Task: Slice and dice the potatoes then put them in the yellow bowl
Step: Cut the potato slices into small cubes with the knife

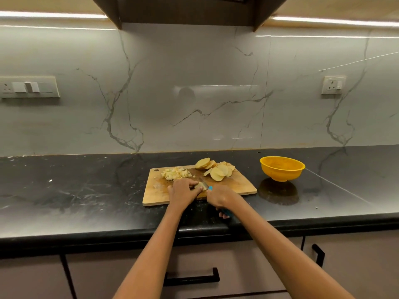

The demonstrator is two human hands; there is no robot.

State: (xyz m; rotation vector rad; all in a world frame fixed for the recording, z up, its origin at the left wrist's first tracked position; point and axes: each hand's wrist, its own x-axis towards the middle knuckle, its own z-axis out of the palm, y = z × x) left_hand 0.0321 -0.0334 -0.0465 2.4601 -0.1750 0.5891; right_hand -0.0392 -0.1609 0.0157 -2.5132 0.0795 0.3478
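No readable text, label, brand or number shows anywhere.

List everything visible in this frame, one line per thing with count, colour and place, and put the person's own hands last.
cutting board: one, light wood, on the counter, centre
diced potato: one pile, pale yellow, far left part of the board
potato slices: a heap, count unclear, pale with tan skin, far right part of the board
potato piece: one, pale, under the left fingers
knife: one, blue handle, blade at the potato piece
yellow bowl: one, right of the board, contents not visible
counter: one, black, veined
wall sockets: two plates, white, on the backsplash
left hand: holds the potato piece
right hand: grips the knife
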